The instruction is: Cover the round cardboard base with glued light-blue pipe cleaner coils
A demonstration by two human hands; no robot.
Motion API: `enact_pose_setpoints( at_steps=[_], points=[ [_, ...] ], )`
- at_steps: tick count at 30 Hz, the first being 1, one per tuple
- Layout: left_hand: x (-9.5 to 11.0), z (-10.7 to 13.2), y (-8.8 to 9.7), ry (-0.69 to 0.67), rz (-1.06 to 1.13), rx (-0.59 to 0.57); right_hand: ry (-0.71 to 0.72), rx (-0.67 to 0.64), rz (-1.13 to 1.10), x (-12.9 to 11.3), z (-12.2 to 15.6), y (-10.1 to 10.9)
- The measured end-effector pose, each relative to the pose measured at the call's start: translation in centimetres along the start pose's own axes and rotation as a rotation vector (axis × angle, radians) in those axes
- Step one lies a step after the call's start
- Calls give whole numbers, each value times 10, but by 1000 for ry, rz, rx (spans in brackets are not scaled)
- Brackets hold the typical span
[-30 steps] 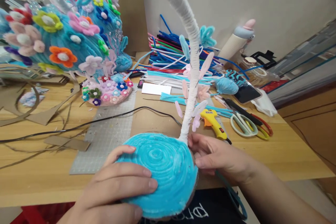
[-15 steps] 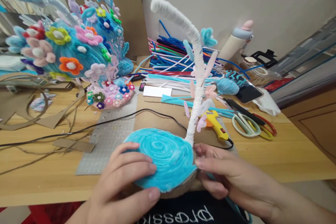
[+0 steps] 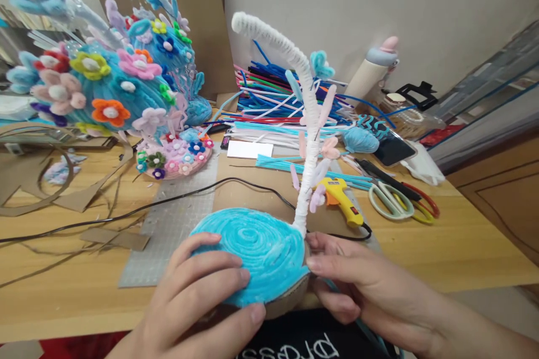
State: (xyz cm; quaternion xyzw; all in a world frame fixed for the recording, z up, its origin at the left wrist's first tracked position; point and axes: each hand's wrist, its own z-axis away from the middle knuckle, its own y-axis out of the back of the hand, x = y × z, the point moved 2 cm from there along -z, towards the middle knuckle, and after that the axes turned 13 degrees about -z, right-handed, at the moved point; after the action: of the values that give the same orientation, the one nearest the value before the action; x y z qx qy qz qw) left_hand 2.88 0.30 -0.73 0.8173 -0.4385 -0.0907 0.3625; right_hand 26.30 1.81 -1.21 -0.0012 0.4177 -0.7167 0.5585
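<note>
A round cardboard base [image 3: 295,291] is topped with a flat spiral of bright blue pipe cleaner [image 3: 252,238]. From its far right edge rises a curved stem [image 3: 310,162] wrapped in white, bearing small pastel leaves and flowers. My left hand [image 3: 202,291] lies over the base's left side, fingers on the spiral and thumb at the near rim, holding it. At the right rim my right hand [image 3: 349,269] is closed, thumb and forefinger pinching the loose blue pipe cleaner where it meets the edge. Part of that strand trails below the right hand.
Two blue flower-covered ornaments [image 3: 101,84] stand at the left. Behind lie many pipe cleaners [image 3: 269,95]. On the right are a yellow glue gun [image 3: 345,202], scissors [image 3: 391,202], a phone [image 3: 393,148] and a bottle [image 3: 373,70]. A black cord [image 3: 168,197] crosses the table; cardboard scraps lie left.
The base and its stem have shifted slightly left in view, and the stem's tip sits lower. My left thumb has slid a little right along the near rim. Both hands keep their hold.
</note>
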Motion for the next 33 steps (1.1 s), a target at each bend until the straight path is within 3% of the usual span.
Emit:
enact_pose_setpoints(
  at_steps=[4,8,12,15,19,29,33],
  points=[
    [-5,6,0,-63,23,-49,34,-27,44,3,-3,4],
    [-14,12,3,-26,100,-72,157,-96,285,-2,-1,12],
    [-18,24,3,83,157,12,252,54,661,-18,7,15],
    [-19,31,2,167,152,58,337,169,817,-28,10,10],
    [-18,32,2,187,156,58,345,233,844,-28,5,7],
    [-21,34,3,101,228,20,399,183,878,-23,-6,8],
    [-21,36,5,161,187,41,451,194,892,-23,-7,7]
  ],
)
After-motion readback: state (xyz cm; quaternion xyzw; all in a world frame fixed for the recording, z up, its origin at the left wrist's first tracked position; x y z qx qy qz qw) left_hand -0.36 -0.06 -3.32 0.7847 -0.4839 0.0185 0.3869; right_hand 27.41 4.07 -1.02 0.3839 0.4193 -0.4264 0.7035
